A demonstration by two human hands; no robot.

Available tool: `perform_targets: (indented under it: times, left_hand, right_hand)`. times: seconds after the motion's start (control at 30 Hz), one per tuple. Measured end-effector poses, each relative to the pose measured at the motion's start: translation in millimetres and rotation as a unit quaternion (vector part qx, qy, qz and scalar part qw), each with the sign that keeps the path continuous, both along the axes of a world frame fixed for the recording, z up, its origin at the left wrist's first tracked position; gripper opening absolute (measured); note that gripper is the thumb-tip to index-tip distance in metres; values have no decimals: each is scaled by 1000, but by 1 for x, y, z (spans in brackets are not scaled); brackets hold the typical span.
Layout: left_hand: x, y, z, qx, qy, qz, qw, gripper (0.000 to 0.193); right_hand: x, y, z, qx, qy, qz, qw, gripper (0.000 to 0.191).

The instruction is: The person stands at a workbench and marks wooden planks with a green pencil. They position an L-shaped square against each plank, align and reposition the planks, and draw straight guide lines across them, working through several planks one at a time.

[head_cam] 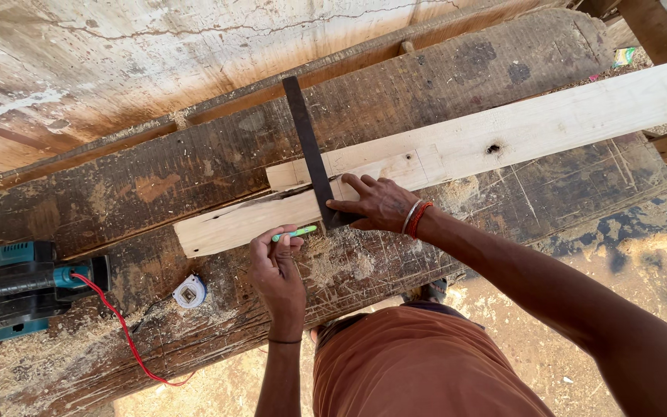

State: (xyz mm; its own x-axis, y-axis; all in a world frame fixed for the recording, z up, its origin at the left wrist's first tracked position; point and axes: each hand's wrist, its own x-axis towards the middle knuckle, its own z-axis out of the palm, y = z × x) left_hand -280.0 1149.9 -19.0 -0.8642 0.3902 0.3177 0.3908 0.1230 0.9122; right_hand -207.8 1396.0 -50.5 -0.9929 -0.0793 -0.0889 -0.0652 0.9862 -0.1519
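My right hand point(380, 205), with bangles at the wrist, presses flat on the stock of a dark metal try square point(308, 150). The square lies across a pale wooden plank point(503, 131) on a worn, dark workbench point(194, 170). My left hand point(275, 266) holds a green pen point(296, 232) at the plank's near edge, its tip pointing at the square's blade. The plank's left end is split and has a stepped cut.
A teal electric planer point(21, 286) with a red cord point(121, 328) rests at the bench's left end. Near it lies a small white tape measure point(190, 293). Sawdust covers the bench and the sandy ground. A cracked wall runs behind the bench.
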Motion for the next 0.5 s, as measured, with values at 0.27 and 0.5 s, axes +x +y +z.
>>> perform_targets:
  times: [0.27,0.5]
  left_hand:
    - [-6,1,0,-18,-22,66,997,31]
    - [-10,12,-13,-160,2,60,985,28]
  right_hand:
    - [34,17,-34,-41,118,2,992,38]
    - [76,-1,-44,-246,104,-223,938,40]
